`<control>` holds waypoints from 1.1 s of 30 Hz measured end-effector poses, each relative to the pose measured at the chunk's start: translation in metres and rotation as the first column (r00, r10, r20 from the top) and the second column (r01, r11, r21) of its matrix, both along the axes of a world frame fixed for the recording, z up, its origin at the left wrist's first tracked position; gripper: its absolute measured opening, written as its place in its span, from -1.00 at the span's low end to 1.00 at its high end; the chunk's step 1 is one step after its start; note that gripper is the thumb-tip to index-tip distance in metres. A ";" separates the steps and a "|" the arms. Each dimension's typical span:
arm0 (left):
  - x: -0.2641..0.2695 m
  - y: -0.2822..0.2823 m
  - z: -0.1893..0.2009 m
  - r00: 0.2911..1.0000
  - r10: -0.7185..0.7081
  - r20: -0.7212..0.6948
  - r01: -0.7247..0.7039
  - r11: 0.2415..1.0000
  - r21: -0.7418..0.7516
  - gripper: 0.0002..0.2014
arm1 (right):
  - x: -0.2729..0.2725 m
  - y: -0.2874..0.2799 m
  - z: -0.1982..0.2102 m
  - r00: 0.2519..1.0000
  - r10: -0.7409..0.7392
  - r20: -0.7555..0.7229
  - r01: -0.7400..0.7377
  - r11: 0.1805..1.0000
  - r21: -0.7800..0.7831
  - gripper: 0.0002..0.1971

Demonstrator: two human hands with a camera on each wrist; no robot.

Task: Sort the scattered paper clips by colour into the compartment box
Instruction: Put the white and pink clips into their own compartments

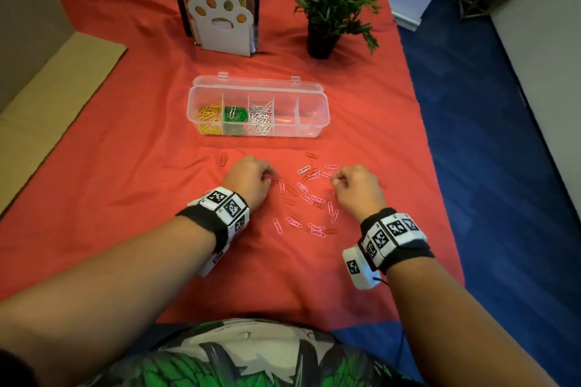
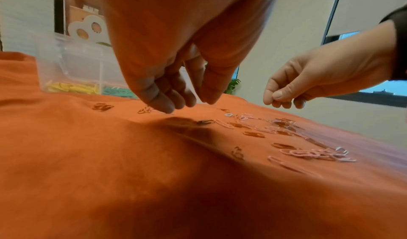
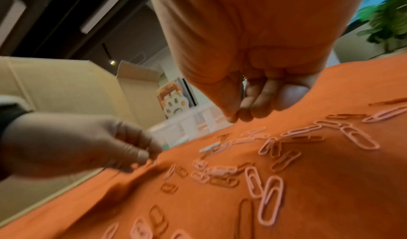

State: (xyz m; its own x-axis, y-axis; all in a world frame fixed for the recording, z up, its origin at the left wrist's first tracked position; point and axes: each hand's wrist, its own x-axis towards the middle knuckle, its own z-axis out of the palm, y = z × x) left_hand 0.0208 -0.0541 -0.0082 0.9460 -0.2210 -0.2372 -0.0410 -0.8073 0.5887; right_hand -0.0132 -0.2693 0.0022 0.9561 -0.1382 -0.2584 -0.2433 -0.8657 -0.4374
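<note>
The clear compartment box (image 1: 309, 122) stands open, with yellow clips (image 1: 209, 116), green clips (image 1: 234, 115) and white clips (image 1: 261, 116) in its three left compartments. The two right compartments look empty. Pink clips (image 1: 311, 198) and red clips (image 1: 224, 159) lie scattered on the red cloth between my hands. My left hand (image 1: 267, 176) hovers with curled fingers (image 2: 163, 103) and thumb close together just above the cloth, near a dark red clip (image 2: 204, 121). My right hand (image 1: 335, 181) pinches thumb against forefinger (image 3: 233, 117) over the pink clips (image 3: 270, 199). No clip shows in either pinch.
Behind the box stand a white paw-shaped book holder (image 1: 224, 22) with books and a potted plant (image 1: 327, 9). Cardboard (image 1: 47, 97) lies at the left. The table's right edge drops to blue carpet (image 1: 503, 166).
</note>
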 end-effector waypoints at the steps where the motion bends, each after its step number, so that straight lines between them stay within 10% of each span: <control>1: 0.004 0.000 -0.002 0.999 -0.007 0.033 0.006 0.999 0.036 -0.73 | 0.001 0.003 -0.002 0.999 0.034 0.018 -0.033 0.999 -0.020 -0.84; 13: 0.026 0.019 -0.020 0.956 -0.259 0.136 0.184 0.894 0.409 -0.72 | 0.035 0.052 -0.013 0.881 0.472 0.035 -0.418 0.809 -0.412 -0.76; 21: 0.022 0.014 -0.014 0.954 -0.258 0.154 0.151 0.854 0.497 -0.79 | 0.047 0.053 -0.011 0.907 0.421 0.029 -0.400 0.879 -0.261 -0.83; 27: 0.021 0.022 -0.008 0.986 0.167 0.013 -0.166 0.985 -0.047 -0.77 | 0.082 0.072 0.030 0.958 0.043 0.283 -0.120 0.959 0.258 -0.93; 33: 0.012 0.033 0.012 0.688 0.370 -0.624 -0.702 0.557 -0.444 -0.74 | 0.120 0.091 0.059 0.976 0.092 0.197 -0.121 0.983 0.141 -0.65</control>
